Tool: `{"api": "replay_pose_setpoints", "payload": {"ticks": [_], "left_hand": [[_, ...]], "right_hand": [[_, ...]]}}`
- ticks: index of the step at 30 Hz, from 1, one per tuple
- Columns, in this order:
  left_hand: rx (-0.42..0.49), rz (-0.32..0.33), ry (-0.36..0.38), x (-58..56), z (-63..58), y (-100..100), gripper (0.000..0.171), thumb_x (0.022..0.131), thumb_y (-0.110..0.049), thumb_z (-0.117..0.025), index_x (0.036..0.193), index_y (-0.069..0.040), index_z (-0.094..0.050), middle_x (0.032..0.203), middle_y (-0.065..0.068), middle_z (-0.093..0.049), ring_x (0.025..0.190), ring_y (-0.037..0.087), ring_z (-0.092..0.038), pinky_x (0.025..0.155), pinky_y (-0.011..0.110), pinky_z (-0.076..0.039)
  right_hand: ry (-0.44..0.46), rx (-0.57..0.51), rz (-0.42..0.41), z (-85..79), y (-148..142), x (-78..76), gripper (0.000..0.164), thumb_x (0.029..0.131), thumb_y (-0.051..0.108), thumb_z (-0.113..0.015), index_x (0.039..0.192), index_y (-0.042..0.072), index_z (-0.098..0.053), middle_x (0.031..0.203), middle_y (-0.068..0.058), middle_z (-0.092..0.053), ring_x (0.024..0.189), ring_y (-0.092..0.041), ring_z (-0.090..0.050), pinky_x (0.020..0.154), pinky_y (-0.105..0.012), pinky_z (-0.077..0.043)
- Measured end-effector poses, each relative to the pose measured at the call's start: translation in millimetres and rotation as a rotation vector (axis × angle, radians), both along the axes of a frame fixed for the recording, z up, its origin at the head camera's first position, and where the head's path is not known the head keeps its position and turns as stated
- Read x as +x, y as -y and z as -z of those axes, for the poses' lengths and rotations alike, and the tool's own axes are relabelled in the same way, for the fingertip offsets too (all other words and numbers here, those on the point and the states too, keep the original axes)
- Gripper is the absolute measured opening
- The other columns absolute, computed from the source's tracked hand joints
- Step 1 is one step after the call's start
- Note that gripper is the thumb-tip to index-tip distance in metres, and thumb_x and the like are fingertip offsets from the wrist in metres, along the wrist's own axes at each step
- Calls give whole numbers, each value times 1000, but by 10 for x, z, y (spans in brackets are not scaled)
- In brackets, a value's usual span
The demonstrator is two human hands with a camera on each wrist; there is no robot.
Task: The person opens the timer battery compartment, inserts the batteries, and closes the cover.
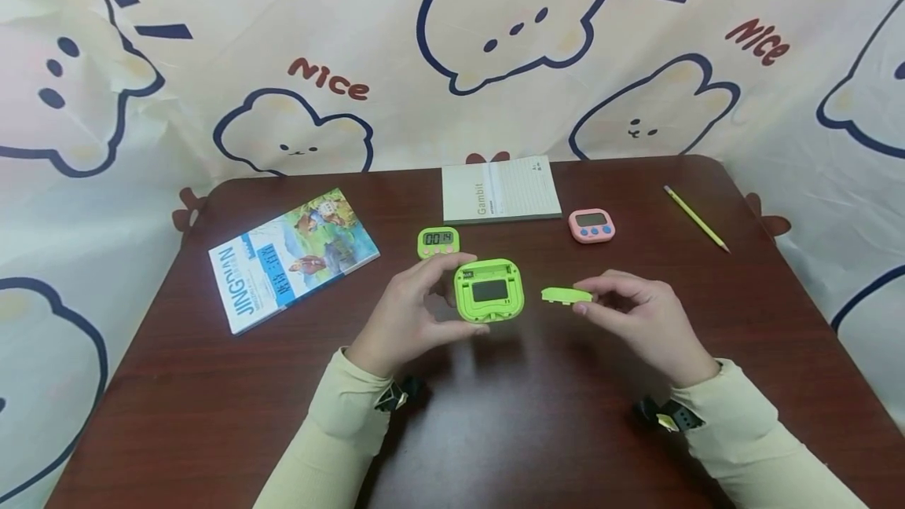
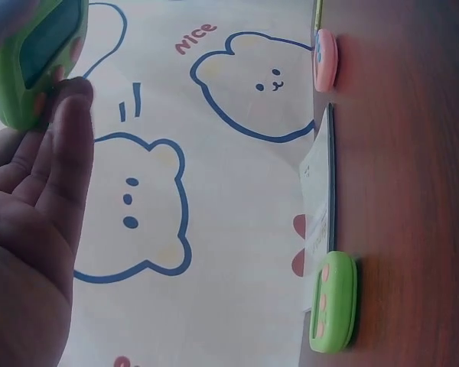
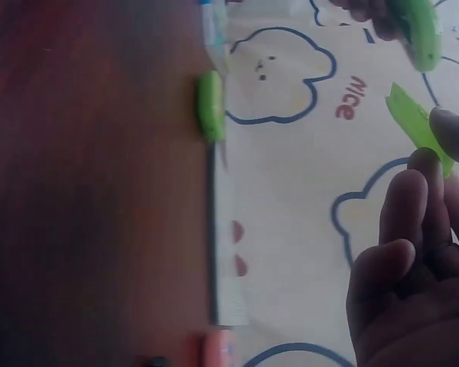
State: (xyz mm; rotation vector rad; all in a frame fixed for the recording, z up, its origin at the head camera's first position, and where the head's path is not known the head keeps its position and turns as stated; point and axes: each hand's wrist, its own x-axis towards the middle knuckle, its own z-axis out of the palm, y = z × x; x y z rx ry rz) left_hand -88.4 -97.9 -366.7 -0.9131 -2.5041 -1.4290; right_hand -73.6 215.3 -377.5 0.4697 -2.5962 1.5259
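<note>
In the head view my left hand (image 1: 417,311) grips a light green digital timer (image 1: 489,311) by its left side, above the table. Its back faces the head camera, with a dark rectangle in the middle and an uncovered slot along the top. The left wrist view shows the timer's (image 2: 8,92) screen and pink buttons, with the left hand (image 2: 30,206) under it. To the right, apart from the timer, my right hand (image 1: 646,319) pinches a thin green cover (image 1: 562,296) between thumb and fingers. That cover (image 3: 413,118) stands tilted in the right wrist view.
A second green timer (image 1: 437,240) stands just behind the left hand, its display lit. Farther back lie a notepad (image 1: 502,193), a pink timer (image 1: 591,226) and a yellow-green pencil (image 1: 696,218). A picture-covered book (image 1: 293,261) lies on the brown table (image 1: 495,430) at left.
</note>
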Motion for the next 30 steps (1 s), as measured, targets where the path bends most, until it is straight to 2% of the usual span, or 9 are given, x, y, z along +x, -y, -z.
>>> {"api": "replay_pose_setpoints", "payload": {"ticks": [4,11,23,30], "left_hand": [[-15,-16,5,7,-7,4,77,68,-22,-95,135,-12,-58,117,-3,-65,76,11,-55,60,30,-53],[-38,-42,-22,6,-6,4,78,68,-21,-95,135,-13,-57,105,-4,-62,73,10,-52,58,25,-49],[-9,-59,-62,-6,42,-64,80,71,-19,-93,140,-11,-54,118,0,-59,65,8,-49,54,23,-46],[14,-74,-44,9,46,-111,81,74,-18,-91,144,-14,-51,119,1,-58,64,8,-48,53,23,-44]], "right_hand": [[31,-11,-2,129,-2,11,22,85,10,-82,104,20,-77,86,4,-70,75,-13,-60,62,-23,-51],[76,-6,9,266,29,32,19,86,15,-81,103,21,-77,81,4,-68,73,-14,-57,60,-23,-48],[174,31,19,464,15,39,17,87,21,-81,103,21,-77,84,4,-71,71,-15,-55,57,-24,-47],[227,7,24,513,42,71,19,85,21,-82,103,18,-77,80,2,-68,73,-13,-57,61,-23,-48]]}}
